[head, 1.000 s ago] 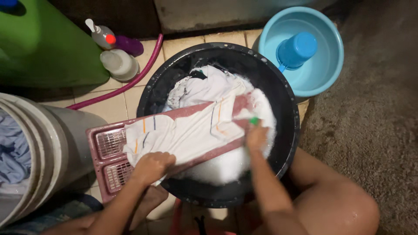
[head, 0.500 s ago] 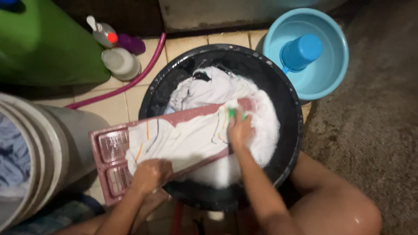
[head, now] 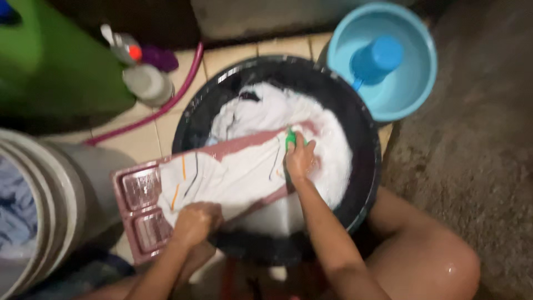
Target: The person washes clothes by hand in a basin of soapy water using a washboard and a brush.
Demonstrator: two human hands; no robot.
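Presently:

1. Right hand (head: 300, 158): closed around a green scrub brush (head: 290, 139), only its tip showing past the fingers; pressed onto the cloth.
2. White striped garment (head: 233, 175): spread under both hands along the washboard, its far end trailing into suds.
3. Left hand (head: 195, 222): fisted on the garment's near edge, pinning it to the board.
4. Pink washboard (head: 141, 208): slanted, far end beyond the right hand resting in the black basin (head: 363, 166).
5. Handling note: best results likely from short strokes away from the pinning hand, cloth kept taut, the board's low end braced against the basin wall.
6. Beyond the right hand: blue basin (head: 413, 83) with blue dipper (head: 377, 58).
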